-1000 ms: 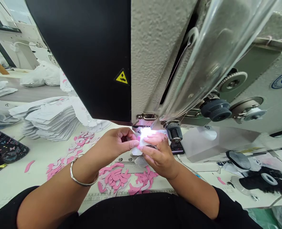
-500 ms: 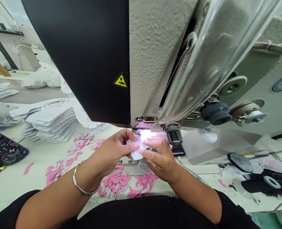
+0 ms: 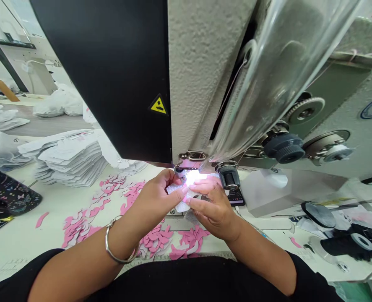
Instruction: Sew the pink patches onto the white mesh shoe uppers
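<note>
The left hand point(image 3: 163, 191) has slid its thumb toward the right hand point(image 3: 216, 208); nearly meeting, both hold a small white textured fabric piece point(image 3: 182, 206), seemingly steadying it.

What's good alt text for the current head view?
A person's left hand pinches a small white textured piece, with the right hand's fingers against it, beside the bright light of a sewing machine. Curved pink pieces lie scattered on the table, with stacked white sheets to the left.
</note>
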Available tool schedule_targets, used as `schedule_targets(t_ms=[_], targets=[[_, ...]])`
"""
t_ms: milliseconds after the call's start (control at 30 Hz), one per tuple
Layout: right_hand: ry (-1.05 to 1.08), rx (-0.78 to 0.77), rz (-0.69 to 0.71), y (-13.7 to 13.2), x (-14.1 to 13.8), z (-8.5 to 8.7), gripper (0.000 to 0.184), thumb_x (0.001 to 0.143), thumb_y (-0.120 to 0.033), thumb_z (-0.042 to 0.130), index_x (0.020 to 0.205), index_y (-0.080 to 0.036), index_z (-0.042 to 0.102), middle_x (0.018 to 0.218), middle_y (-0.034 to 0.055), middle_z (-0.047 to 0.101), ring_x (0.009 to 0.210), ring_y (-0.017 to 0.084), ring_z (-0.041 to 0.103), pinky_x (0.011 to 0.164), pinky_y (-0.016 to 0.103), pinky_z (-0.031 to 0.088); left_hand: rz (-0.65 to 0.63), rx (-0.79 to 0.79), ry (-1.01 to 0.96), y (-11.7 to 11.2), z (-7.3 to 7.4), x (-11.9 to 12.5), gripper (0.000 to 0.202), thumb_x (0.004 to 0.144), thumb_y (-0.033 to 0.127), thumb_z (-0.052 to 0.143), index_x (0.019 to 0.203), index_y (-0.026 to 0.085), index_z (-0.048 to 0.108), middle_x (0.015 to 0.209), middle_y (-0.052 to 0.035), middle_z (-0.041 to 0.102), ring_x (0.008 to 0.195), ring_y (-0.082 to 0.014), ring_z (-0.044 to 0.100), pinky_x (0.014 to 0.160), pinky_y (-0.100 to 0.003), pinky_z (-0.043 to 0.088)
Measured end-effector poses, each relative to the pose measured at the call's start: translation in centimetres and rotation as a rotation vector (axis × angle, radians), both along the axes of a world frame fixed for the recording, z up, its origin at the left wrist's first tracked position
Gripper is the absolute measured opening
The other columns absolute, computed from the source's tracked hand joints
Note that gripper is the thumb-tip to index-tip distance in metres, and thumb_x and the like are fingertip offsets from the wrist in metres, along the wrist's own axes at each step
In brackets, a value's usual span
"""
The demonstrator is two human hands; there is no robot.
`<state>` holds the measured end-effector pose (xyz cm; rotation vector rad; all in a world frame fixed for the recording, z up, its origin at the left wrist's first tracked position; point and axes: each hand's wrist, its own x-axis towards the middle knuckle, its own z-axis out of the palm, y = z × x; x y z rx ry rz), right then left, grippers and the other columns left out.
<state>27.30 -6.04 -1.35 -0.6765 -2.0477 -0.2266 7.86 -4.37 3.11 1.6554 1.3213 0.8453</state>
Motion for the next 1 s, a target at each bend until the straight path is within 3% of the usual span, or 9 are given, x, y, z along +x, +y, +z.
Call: schedule_targets(t_ms=[267,500,667,867,1000], targets=[[0.012,0.029,-0.011,0.2,0.1,-0.9,0.032,0.084,-0.006,0.060,0.109,-0.025,0.065,0.111,0.0084,0.064,0.104,0.024,0.061,0.088,0.048,0.049,0.021,-0.059,-0.123,0.1,-1.0,0.3,0.013,0.082,0.032,0.062,0.091,0.024,0.056,0.078,0.0043,0.055,0.059,-0.0123,0.047,0.056,-0.026,0.038],[0.041,-0.009,0.010,0.2,0.0,-0.5,0.027,0.086,-0.008,0.061,0.107,-0.025,0.066,0.105,0.0070,0.064,0.102,0.024,0.061,0.087,0.047,0.050,-0.035,-0.133,-0.295,-0.1,-0.6,0.3,0.011,0.083,0.029,0.062,0.090,0.023,0.055,0.085,0.0048,0.054,0.064,-0.0108,0.050,0.057,-0.024,0.044],[0.049,-0.103,0.005,0.6,0.4,0.0,0.022,0.088,-0.011,0.062,0.103,-0.027,0.068,0.101,0.0064,0.061,0.101,0.024,0.059,0.087,0.045,0.050,-0.025,-0.209,-0.443,0.4,0.0,0.8,0.018,0.078,0.029,0.069,0.088,0.020,0.057,0.086,0.0027,0.054,0.067,-0.0112,0.052,0.051,-0.022,0.044],[0.032,-0.289,-0.104,0.9,1.1,-0.5,0.019,0.096,-0.028,0.056,0.104,-0.032,0.073,0.090,0.0051,0.053,0.095,0.022,0.053,0.091,0.048,0.050,0.033,-0.288,-0.537,1.1,0.2,1.5,0.024,0.073,0.029,0.075,0.087,0.016,0.061,0.076,0.0016,0.055,0.055,-0.0080,0.046,0.046,-0.020,0.037],[0.026,-0.312,-0.118,0.6,1.1,-0.4,0.021,0.098,-0.033,0.054,0.103,-0.032,0.074,0.088,0.0058,0.051,0.095,0.023,0.051,0.090,0.047,0.050,0.025,-0.287,-0.549,1.1,0.1,1.6,0.024,0.073,0.030,0.075,0.087,0.015,0.061,0.075,0.0018,0.054,0.054,-0.0074,0.046,0.045,-0.019,0.035]])
